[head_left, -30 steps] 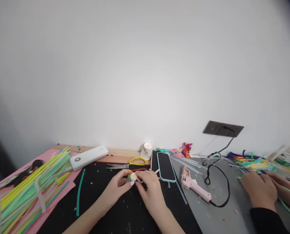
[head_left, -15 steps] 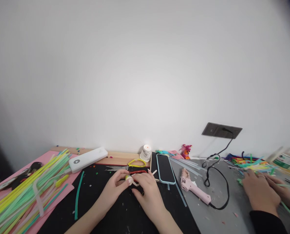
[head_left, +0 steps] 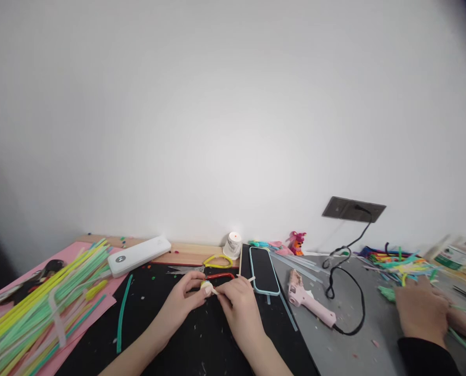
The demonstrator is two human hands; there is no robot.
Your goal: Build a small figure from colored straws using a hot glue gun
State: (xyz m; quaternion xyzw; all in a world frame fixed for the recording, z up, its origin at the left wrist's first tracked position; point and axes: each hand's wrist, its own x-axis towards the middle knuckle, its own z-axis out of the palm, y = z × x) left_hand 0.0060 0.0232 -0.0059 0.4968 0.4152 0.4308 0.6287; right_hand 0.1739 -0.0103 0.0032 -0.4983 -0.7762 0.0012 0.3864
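Over the black mat (head_left: 193,334), my left hand (head_left: 189,295) is closed on a small white and yellow piece (head_left: 206,286). My right hand (head_left: 236,300) pinches a white strip that reaches from this piece, and a pale end of it shows beyond the fingers. Just behind my hands lie scissors (head_left: 218,261) with yellow handles and a red-handled tool (head_left: 220,275). To the right of my right hand is a phone (head_left: 264,270) in a light blue case.
Pipe cleaners (head_left: 60,292) and a white power bank (head_left: 139,256) lie on the left. A paper cup (head_left: 233,245) stands by the wall. On the right are a pink glue gun (head_left: 311,302) with its cord and another person's hands (head_left: 422,310).
My right hand's fingers have drawn together on the white strip, which was a bent loop before. The other person's hand has shifted slightly. The whole view has moved a little.
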